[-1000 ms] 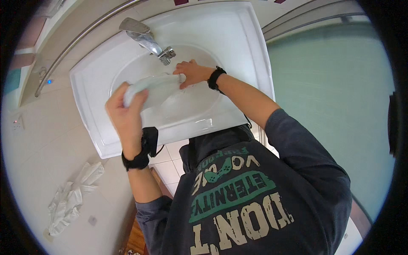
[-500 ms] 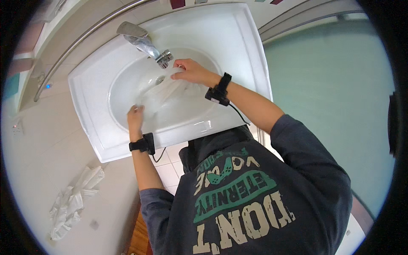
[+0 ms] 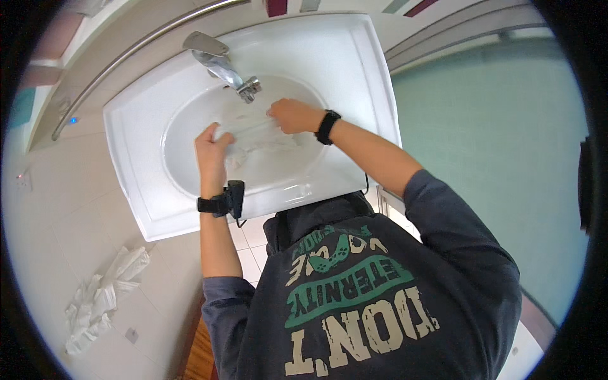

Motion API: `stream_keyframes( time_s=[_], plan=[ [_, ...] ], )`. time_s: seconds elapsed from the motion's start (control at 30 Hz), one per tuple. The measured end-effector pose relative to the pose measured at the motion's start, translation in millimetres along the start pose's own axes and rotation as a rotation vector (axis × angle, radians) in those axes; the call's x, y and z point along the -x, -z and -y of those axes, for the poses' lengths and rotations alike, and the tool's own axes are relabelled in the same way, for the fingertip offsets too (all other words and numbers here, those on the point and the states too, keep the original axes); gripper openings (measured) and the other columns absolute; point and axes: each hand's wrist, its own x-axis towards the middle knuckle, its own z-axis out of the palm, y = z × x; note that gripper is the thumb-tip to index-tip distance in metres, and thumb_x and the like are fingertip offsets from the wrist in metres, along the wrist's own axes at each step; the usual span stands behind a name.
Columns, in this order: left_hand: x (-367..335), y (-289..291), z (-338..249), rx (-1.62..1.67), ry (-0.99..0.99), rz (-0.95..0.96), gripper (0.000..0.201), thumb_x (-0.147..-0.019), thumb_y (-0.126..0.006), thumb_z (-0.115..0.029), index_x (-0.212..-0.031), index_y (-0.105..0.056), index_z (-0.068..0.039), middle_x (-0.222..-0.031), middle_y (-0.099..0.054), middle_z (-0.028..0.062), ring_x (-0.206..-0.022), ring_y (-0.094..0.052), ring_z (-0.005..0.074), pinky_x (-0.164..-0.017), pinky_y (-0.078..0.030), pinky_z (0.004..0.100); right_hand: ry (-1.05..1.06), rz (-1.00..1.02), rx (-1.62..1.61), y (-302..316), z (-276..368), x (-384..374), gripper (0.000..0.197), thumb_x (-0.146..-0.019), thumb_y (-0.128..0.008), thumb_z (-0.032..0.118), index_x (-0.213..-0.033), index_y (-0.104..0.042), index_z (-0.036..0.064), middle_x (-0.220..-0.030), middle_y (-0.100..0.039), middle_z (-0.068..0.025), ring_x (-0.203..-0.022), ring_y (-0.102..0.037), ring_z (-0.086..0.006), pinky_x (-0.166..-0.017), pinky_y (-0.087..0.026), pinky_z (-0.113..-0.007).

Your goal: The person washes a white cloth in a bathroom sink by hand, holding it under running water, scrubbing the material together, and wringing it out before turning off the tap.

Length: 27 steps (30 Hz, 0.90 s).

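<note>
A wet-looking white cloth [image 3: 258,138] is stretched out inside the white washbasin [image 3: 183,172], its folds blurred and pale against the bowl. At its left end, my left hand [image 3: 211,154] has thumb and fingers closed on the edge. My right hand [image 3: 296,116] is closed in a fist around the other end, below and right of the tap spout. The chrome tap [image 3: 218,65] stands at the back of the basin with its lever raised on top. I cannot make out whether water is running from it.
A metal rail [image 3: 130,54] runs along the wall behind the basin. Crumpled white fabric or plastic [image 3: 104,297] is at the lower left. To the right is a greenish frosted panel [image 3: 481,139]. Black straps [image 3: 326,126] circle both wrists, and a thin cable hangs by the left one.
My left hand has moved up and inward to the cloth's left end. The right hand has turned and shifted slightly right and down. The cloth now spans between them more level.
</note>
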Motion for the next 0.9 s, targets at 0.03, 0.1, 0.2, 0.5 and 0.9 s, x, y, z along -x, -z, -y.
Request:
stream_keyframes(
  time_s=[0.03,0.1,0.2,0.5,0.9],
  plan=[
    [-0.7,1.4,1.5,-0.128,0.046,0.06,0.039,-0.072,-0.053,0.0,-0.109,-0.046,0.01,-0.077,-0.057,0.0048,-0.071,-0.051,0.0109,-0.066,-0.039,0.0214,0.017,-0.001,0.003,-13.0,-1.3,-9.3,0.017,-0.067,-0.058,0.014,-0.08,-0.056,0.0031,-0.082,-0.06,-0.0126,-0.088,-0.056,-0.0296,-0.073,-0.043,-0.039],
    [9.1,-5.2,-7.5,0.061,0.038,-0.098,0.041,-0.072,-0.053,-0.001,-0.111,-0.046,0.009,-0.078,-0.057,0.005,-0.071,-0.051,0.0108,-0.066,-0.038,0.0212,-0.048,0.053,-0.02,-28.7,0.2,-27.0,0.025,-0.067,-0.06,0.021,-0.083,-0.058,0.0027,-0.086,-0.06,-0.0119,-0.091,-0.055,-0.027,-0.075,-0.043,-0.038],
    [30.6,5.6,-39.6,0.237,0.037,-0.243,0.045,-0.073,-0.054,-0.002,-0.116,-0.043,0.008,-0.079,-0.057,0.0061,-0.076,-0.052,0.0127,-0.069,-0.04,0.0231,-0.231,0.097,-0.349,-42.4,-19.5,-30.8,0.034,-0.067,-0.062,0.029,-0.089,-0.06,0.003,-0.087,-0.06,-0.0122,-0.087,-0.056,-0.0258,-0.075,-0.043,-0.037],
    [24.0,71.2,38.9,0.326,0.088,-0.512,0.016,-0.086,-0.05,-0.022,-0.081,-0.055,-0.007,-0.067,-0.047,-0.0027,-0.062,-0.047,0.0075,-0.051,-0.038,0.0218,-0.682,0.004,-1.296,-8.2,-12.8,-41.7,0.021,-0.073,-0.061,0.021,-0.09,-0.058,0.0081,-0.074,-0.052,-0.0015,-0.053,-0.043,-0.0099,-0.051,-0.037,-0.023],
    [-14.7,-31.4,36.2,-0.101,-0.194,0.206,0.022,-0.07,-0.06,-0.01,-0.088,-0.055,0.001,-0.077,-0.055,0.0075,-0.072,-0.052,0.0141,-0.064,-0.041,0.0253,0.178,-0.173,-0.5,46.9,36.1,12.3,0.025,-0.072,-0.061,0.011,-0.096,-0.059,0.0043,-0.092,-0.057,-0.0141,-0.086,-0.054,-0.0309,-0.078,-0.042,-0.036]
  ],
)
